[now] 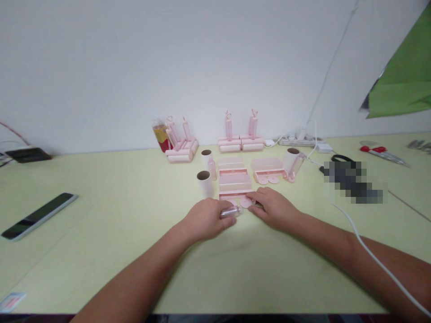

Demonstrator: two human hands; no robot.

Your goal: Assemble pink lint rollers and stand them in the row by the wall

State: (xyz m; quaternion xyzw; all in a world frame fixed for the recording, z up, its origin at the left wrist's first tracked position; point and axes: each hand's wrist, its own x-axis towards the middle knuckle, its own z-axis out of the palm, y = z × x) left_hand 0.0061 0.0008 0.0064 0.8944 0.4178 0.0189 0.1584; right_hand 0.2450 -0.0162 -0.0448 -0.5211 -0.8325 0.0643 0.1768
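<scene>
My left hand (205,217) is closed round a clear pinkish tube (230,212), which lies sideways with its narrower end toward my right hand. My right hand (272,206) is bent over the near right corner of an open pink box (235,182). Its thumb and fingers come together beside a pale pink disc (246,203); what they grip is too small to make out. Another open pink box (268,165) stands behind to the right, with two pink discs (268,180) before it. Left of the boxes, a clear pink tube (212,169) stands upright.
White cardboard rolls (204,184) stand left of the boxes, another roll (291,158) to the right beside a leaning tube (296,166). Pink box sets (241,143) line the wall. A white cable (363,244) crosses the right side; a phone (38,216) lies left, red-handled scissors (380,151) far right.
</scene>
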